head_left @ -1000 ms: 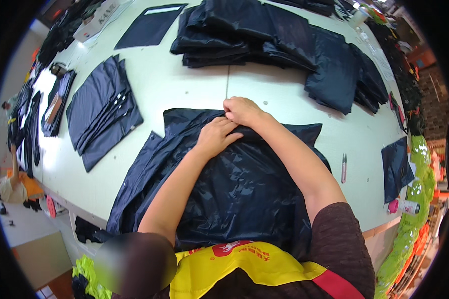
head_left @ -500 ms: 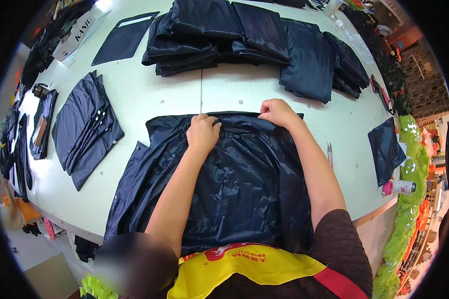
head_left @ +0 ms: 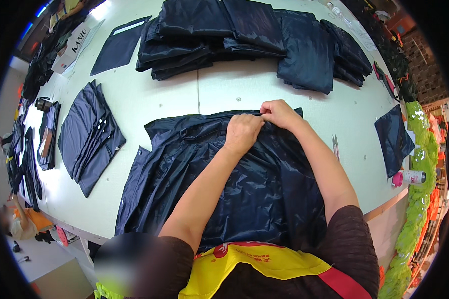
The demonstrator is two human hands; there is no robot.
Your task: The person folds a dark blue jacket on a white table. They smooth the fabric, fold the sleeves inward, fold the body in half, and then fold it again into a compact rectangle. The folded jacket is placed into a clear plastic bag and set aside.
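A shiny dark navy jacket (head_left: 254, 184) lies spread on the pale table in front of me, its collar edge away from me and its lower part reaching my yellow apron. My left hand (head_left: 243, 133) is closed on the fabric along the collar edge, right of the middle. Just beside it, my right hand (head_left: 280, 114) pinches the same edge between thumb and fingers. The two hands nearly touch. Fabric under the fingers is bunched, and the fingertips of my left hand are partly hidden. Snap buttons show along the jacket's left front edge.
Stacks of folded dark garments (head_left: 194, 45) line the far side of the table (head_left: 179, 94). Fanned dark pieces (head_left: 91, 137) lie at left. Pointed metal scissors or tweezers (head_left: 336, 148) rest right of my right forearm. A bottle (head_left: 414, 177) and a dark folded piece (head_left: 394, 141) sit near the right edge.
My left hand has moved right along the collar edge, up close to my right hand. The right hand stays pinching near the same spot. The view has shifted slightly.
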